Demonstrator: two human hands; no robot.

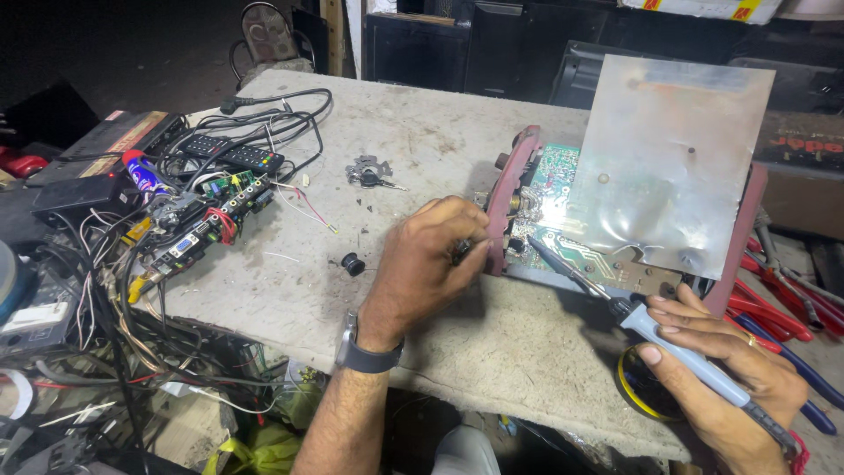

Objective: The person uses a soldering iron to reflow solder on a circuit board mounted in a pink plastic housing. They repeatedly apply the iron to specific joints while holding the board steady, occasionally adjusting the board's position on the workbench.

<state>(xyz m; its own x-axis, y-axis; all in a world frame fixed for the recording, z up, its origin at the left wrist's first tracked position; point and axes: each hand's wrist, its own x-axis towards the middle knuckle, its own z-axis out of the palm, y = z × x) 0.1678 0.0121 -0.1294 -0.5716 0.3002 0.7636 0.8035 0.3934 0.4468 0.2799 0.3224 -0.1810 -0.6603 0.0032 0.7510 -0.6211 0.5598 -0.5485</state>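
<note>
An opened device with dark red end panels [508, 198], a green circuit board [563, 207] and a shiny metal sheet [673, 158] lies on the grey worktable [422, 149]. My left hand [431, 259], a watch on its wrist, is closed around a small dark part against the red front panel. My right hand [716, 365] grips a light blue soldering iron [677, 347]; its dark tip [549, 257] rests on the circuit board.
A small black knob [352, 263] and a metal bracket [369, 171] lie loose on the table. At the left sit tangled wires, a connector board [207, 224] and remote controls [237, 154]. Red-handled pliers [778, 303] lie at the right. A yellow-rimmed tape roll [635, 391] sits under my right hand.
</note>
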